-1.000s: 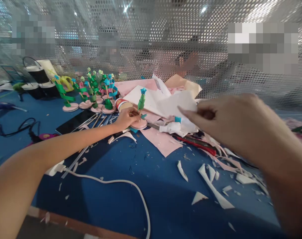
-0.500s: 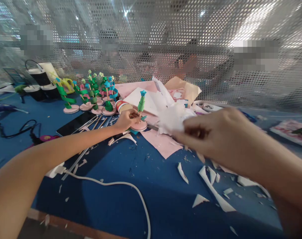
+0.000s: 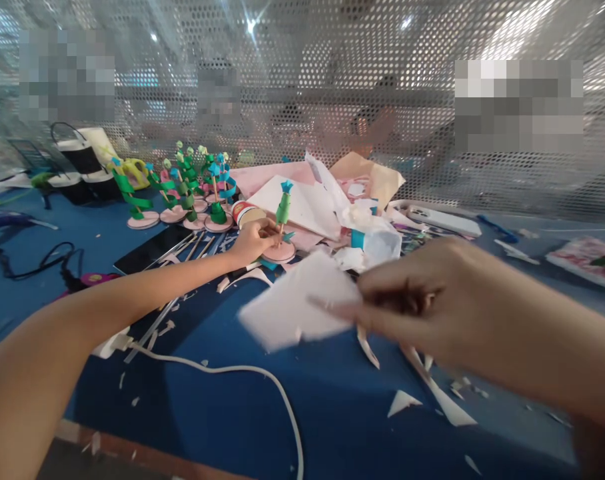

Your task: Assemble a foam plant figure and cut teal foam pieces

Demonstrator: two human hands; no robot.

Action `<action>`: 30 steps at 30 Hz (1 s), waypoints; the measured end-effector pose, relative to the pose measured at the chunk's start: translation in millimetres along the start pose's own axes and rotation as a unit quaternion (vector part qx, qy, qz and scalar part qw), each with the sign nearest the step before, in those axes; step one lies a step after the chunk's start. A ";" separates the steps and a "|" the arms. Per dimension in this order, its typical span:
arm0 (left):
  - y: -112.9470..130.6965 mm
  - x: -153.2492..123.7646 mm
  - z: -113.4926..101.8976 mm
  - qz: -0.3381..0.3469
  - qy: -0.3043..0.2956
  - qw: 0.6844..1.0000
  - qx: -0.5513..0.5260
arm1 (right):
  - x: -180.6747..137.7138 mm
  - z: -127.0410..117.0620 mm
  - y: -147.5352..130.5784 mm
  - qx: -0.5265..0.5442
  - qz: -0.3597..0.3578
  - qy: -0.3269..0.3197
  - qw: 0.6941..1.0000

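Observation:
My left hand (image 3: 257, 241) is closed at the foot of a small paper tree (image 3: 282, 210), its fingers by the stick and base. This tree stands upright, with a green rolled-paper body, a blue star on top and a round pink base (image 3: 278, 252). A small teal paper piece shows at the base. Nearer to me, my right hand (image 3: 407, 293) pinches a pale, roughly four-sided sheet of paper (image 3: 302, 303) between thumb and fingers. Motion blurs the sheet, which hangs over the blue table in front of the tree.
Several similar paper trees (image 3: 187, 193) stand at the left behind a black tablet (image 3: 152, 248). Paper sheets (image 3: 297, 207) pile up against the perforated metal screen (image 3: 302, 100). A white cable (image 3: 222, 368) crosses the front. Paper offcuts (image 3: 402, 402) lie at the right, a white phone (image 3: 447, 220) farther back.
My right hand has brought a pale sheet toward me and leftward, over the table. A pink paper piece seen there before no longer shows separately. My left hand and the tree have stayed put.

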State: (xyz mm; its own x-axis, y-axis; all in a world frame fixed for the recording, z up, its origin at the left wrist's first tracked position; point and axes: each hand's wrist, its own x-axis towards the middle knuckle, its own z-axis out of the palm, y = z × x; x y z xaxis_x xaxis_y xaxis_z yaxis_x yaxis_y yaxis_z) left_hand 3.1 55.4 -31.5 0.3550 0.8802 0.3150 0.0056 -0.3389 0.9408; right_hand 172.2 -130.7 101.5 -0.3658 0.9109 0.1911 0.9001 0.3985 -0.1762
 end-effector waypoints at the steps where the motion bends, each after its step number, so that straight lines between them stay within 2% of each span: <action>1: -0.2 0.1 0.0 0.000 0.001 1.000 0.002 | 1.1 -1.6 1.7 -0.030 0.034 0.034 0.998; 3: -0.4 0.2 -0.3 -0.001 -0.001 1.000 0.007 | 3.8 -5.3 3.9 -0.121 0.146 0.140 0.972; 4: -0.5 0.2 -0.5 -0.002 -0.004 1.000 0.009 | 4.1 -6.5 3.2 -0.153 0.187 0.170 0.956; 5: -0.6 0.2 -0.6 -0.001 -0.006 1.000 0.010 | 3.4 -7.1 1.2 -0.155 0.190 0.166 0.955; 6: -0.9 0.2 -0.7 0.001 -0.005 1.000 0.011 | 1.7 -7.0 -1.6 -0.133 0.166 0.137 0.967; 8: -1.6 0.4 -0.6 0.006 0.000 1.000 0.010 | -2.7 -5.8 -6.7 -0.014 0.048 0.019 0.999; 10: -2.2 0.7 -0.2 0.011 0.007 1.000 0.007 | -4.5 -5.2 -6.6 0.072 -0.022 -0.060 0.995; 11: -2.3 0.7 0.0 0.011 0.008 1.000 0.007 | -3.4 -5.4 -4.1 0.081 -0.024 -0.065 0.994; 13: -1.8 0.6 0.4 0.010 0.006 1.000 0.007 | 1.7 -6.5 2.8 0.005 0.060 0.037 0.998; 15: -0.9 0.3 0.6 0.002 -0.001 1.000 0.007 | 6.5 -7.0 6.9 -0.136 0.184 0.150 0.962; 16: -0.4 0.1 0.7 -0.001 -0.002 1.000 0.007 | 7.4 -6.7 6.5 -0.153 0.198 0.157 0.955; 17: 0.1 -0.1 0.9 -0.004 -0.002 1.000 0.006 | 7.0 -6.0 4.6 -0.131 0.184 0.133 0.965; 19: 0.6 -0.3 1.4 -0.005 0.001 1.000 0.003 | 4.0 -4.0 -0.4 0.010 0.083 0.016 0.996; 20: 0.8 -0.4 1.8 -0.003 0.003 1.000 0.001 | 2.8 -3.0 -1.5 0.076 0.041 -0.036 0.996; 21: 0.9 -0.4 2.2 0.000 0.004 1.000 0.000 | 2.5 -2.3 -0.6 0.110 0.027 -0.063 0.992; 23: 1.3 -0.6 3.0 0.002 0.003 1.000 -0.004 | 6.5 -1.7 8.7 0.083 0.055 -0.038 0.994; 25: 1.6 -0.7 3.3 -0.001 -0.001 1.000 -0.009 | 15.1 -2.7 25.3 -0.006 0.119 0.028 0.993; 26: 1.8 -0.7 3.2 -0.003 -0.005 1.000 -0.011 | 19.6 -3.9 34.4 -0.041 0.141 0.008 0.989; 28: 1.7 -0.5 2.9 -0.002 -0.008 1.000 -0.008 | 25.8 -8.0 50.7 -0.030 0.167 -0.100 0.980; 30: 1.3 -0.2 2.4 0.003 -0.002 1.000 0.001 | 25.7 -13.5 63.4 -0.049 0.191 -0.127 0.972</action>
State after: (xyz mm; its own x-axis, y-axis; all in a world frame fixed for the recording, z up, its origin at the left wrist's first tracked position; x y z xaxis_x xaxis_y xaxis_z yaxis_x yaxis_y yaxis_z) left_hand 5.3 54.1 -30.6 0.3588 0.8769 0.3198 0.0054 -0.3445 0.9388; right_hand 223.0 -83.6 108.3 -0.0353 0.9924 -0.1178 0.9955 0.0245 -0.0919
